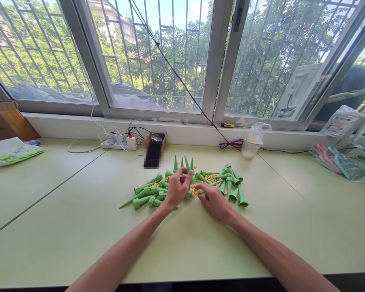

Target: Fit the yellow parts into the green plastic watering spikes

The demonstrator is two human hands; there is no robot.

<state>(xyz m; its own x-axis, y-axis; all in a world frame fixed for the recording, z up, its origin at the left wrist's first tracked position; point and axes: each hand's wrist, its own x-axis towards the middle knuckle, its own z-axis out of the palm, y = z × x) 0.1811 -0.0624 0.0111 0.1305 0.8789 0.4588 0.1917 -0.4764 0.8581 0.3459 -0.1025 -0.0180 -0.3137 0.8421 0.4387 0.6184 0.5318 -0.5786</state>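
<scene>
Nearest you is the pale green table [182, 251], with both forearms over it. Your left hand [179, 188] is curled in among the green plastic spikes [242, 196], at the foot of the upright spikes [175, 164]; you can't tell from here whether its fingers are closed on one. Your right hand [214, 200] lies low just beside it, thumb and forefinger parted at the small yellow pieces [213, 177].

The spikes spread in a heap to either side of your hands, many on their sides, the yellow pieces scattered between them. Expect each spike to be light, stiff and hollow, smooth enough to roll or slip; the thin tip looks the weakest part, so pinch at the wide collar. The yellow pieces are probably light too, and want fingertips. Crossed spikes crowd your reach on both sides, and the upright ones could topple if brushed.

Beyond the heap, left of centre, stand a small cardboard box [162, 140] and a white power strip [109, 144] with loose leads; right of centre, a bagged plastic cup [250, 149] sits beside a coiled cable [231, 144]. Behind them are the barred windows [170, 52].
</scene>
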